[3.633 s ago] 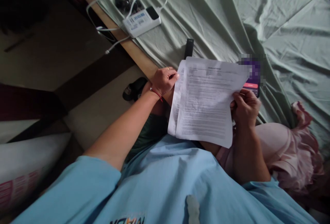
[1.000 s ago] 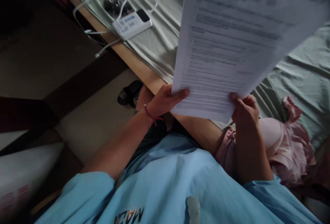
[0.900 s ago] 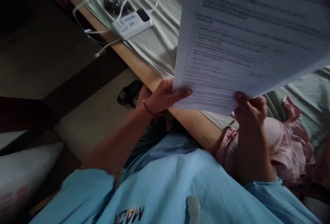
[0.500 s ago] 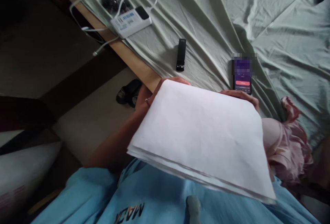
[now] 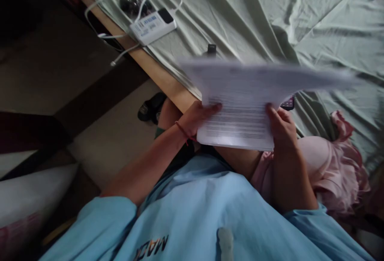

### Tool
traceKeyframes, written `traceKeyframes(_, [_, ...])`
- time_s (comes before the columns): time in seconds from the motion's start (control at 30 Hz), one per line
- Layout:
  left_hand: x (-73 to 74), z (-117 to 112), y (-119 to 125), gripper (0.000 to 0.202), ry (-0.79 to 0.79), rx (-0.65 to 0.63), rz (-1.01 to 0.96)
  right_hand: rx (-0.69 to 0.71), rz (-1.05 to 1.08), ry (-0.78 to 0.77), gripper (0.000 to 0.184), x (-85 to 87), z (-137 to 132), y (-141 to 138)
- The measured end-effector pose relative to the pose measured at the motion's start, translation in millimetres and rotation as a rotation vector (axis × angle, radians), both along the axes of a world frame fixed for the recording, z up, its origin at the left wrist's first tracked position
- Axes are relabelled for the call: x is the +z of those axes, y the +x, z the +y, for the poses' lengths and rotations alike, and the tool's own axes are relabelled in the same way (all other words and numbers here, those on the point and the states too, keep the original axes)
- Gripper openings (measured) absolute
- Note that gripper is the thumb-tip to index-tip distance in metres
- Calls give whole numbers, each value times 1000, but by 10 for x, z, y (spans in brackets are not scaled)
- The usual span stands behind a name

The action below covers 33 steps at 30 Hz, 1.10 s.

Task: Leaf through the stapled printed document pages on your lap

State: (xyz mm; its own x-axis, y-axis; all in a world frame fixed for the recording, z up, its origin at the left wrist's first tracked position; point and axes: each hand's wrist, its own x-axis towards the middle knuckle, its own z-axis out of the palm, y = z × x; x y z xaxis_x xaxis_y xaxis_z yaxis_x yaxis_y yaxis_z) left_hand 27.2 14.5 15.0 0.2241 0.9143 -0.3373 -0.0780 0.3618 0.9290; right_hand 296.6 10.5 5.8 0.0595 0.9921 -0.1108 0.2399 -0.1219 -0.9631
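Note:
Both hands grip a stack of printed paper sheets (image 5: 240, 121) above my lap. My left hand (image 5: 198, 117) pinches the left edge, thumb on the printed face. On the right edge my right hand (image 5: 283, 125) clasps the stack, its thumb also on top. Lines of text show on the near part of the stack, too small to read. The far part of the sheets is bent outward and smeared by motion. Behind it, a black stapler-like object (image 5: 211, 49) is mostly hidden, and only a corner of the phone (image 5: 288, 103) shows.
A white power bank or adapter (image 5: 154, 26) with cables lies at the bed's wooden edge (image 5: 162, 77), beside a dark bunch of small items (image 5: 132, 5). Rumpled green sheet (image 5: 240, 21) covers the bed. Pink cloth (image 5: 336, 169) lies at right; dark footwear (image 5: 150, 107) is on the floor.
The stack has swung from lying back toward my chest, blank side up, to tipping away over the bed, so printed text and both hands now show. The sheets cover most of the black object and phone.

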Motion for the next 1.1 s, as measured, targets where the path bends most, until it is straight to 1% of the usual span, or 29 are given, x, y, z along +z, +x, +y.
traceKeyframes(0.07, [14, 5, 98, 49, -91, 26, -114, -31, 99, -75, 46, -16, 6, -4])
traceKeyframes(0.13, [18, -15, 145, 50, -154, 52, -208, -67, 151, -88, 46, -28, 20, -7])
traceKeyframes(0.3, [-16, -153, 137, 47, -217, 46, -308, -187, 171, 31, 42, -67, 29, -43])
traceKeyframes(0.37, [-34, -207, 129, 47, -206, 45, -301, -183, 158, 56, 41, -88, 24, -66])
traceKeyframes(0.43, [-43, -239, 125, 50, -194, 61, -271, -121, 130, 65, 41, -109, 24, -83])
traceKeyframes(0.5, [-39, -248, 117, 55, -199, 92, -236, -62, 65, 104, 41, -112, 31, -79])
traceKeyframes(0.53, [-32, -247, 110, 57, -206, 111, -222, -59, 3, 147, 41, -101, 36, -66])
traceKeyframes(0.6, [-14, -241, 91, 59, -223, 145, -209, -107, -176, 263, 47, -40, 38, -21])
traceKeyframes(0.67, [2, -240, 72, 59, -245, 161, -212, -129, -369, 380, 55, 73, 13, 23])
traceKeyframes(0.7, [7, -242, 64, 59, -258, 162, -216, -86, -452, 427, 58, 141, -13, 31])
traceKeyframes(0.73, [7, -246, 58, 59, -272, 160, -219, -4, -524, 471, 59, 208, -49, 26])
traceKeyframes(0.8, [0, -255, 53, 59, -292, 156, -225, 238, -654, 535, 67, 312, -145, -37])
traceKeyframes(0.87, [-12, -264, 54, 58, -294, 158, -236, 477, -732, 553, 82, 347, -253, -148])
traceKeyframes(0.9, [-17, -267, 56, 58, -292, 156, -244, 569, -753, 541, 88, 337, -301, -208])
traceKeyframes(0.93, [-19, -270, 58, 58, -291, 153, -251, 630, -772, 519, 93, 312, -342, -261])
traceKeyframes(1.0, [-17, -274, 62, 58, -297, 150, -253, 676, -805, 485, 96, 245, -389, -332])
traceKeyframes(1.1, [-7, -277, 63, 56, -320, 152, -234, 644, -821, 468, 95, 170, -384, -345])
